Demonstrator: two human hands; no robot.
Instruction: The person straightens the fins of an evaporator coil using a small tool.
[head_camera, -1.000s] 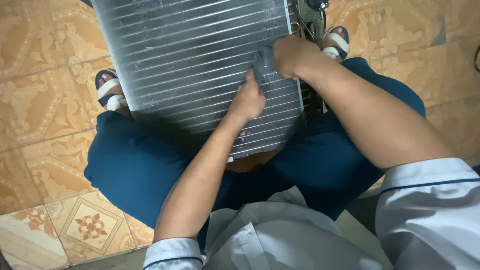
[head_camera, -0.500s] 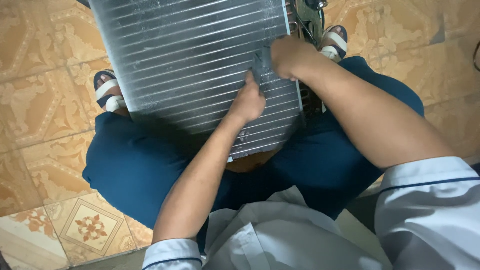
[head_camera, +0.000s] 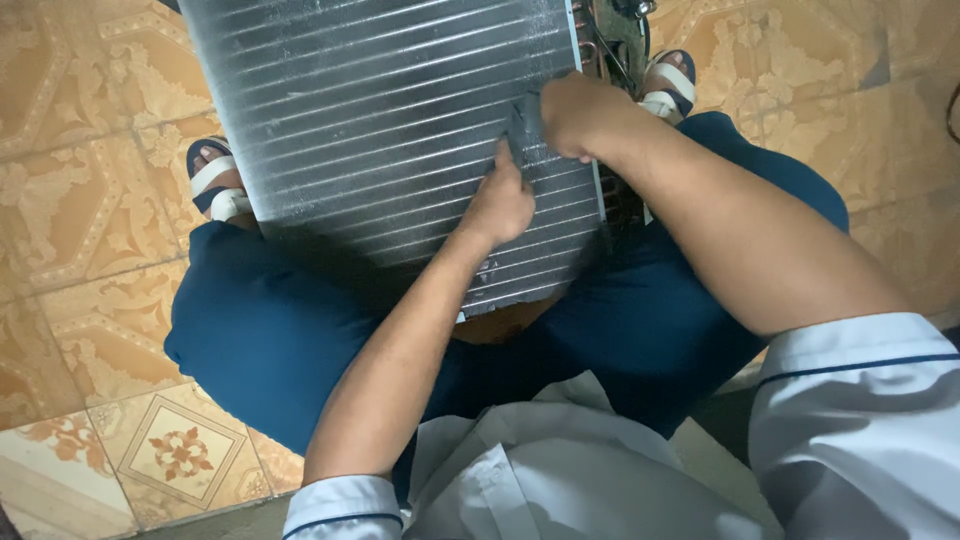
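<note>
Head view, looking straight down: finned coil (head_camera: 390, 140) propped between the knees, lower edge on the lap, upper edge running out of frame at 12 o'clock. Tilted toward the body, probably so the fin face stays within easy reach and steady against the legs. Copper tubing (head_camera: 608, 45) visible along the coil's side at 1 o'clock.

Left hand (head_camera: 500, 205) near the coil's 4 o'clock corner, fingers mostly folded, one finger stretched up along the fins and pressed on them; nothing gripped, likely bracing the panel or marking the spot being worked. Right hand (head_camera: 575, 115) just above it at 2 o'clock, curled closed around a small dark tool (head_camera: 522, 128) whose flat end lies against the fins beside the left fingertip. Kind of tool too small to tell. Both hands close together, almost touching, on the coil's right edge.

Sandalled feet at either side of the coil: one sandal (head_camera: 215, 180) at 9 o'clock, another (head_camera: 668, 85) at 1 o'clock. Blue trousers (head_camera: 270, 330) spread beneath, pale shirt (head_camera: 560, 470) at 6 o'clock. Patterned tan floor tiles (head_camera: 90, 200) all around.
</note>
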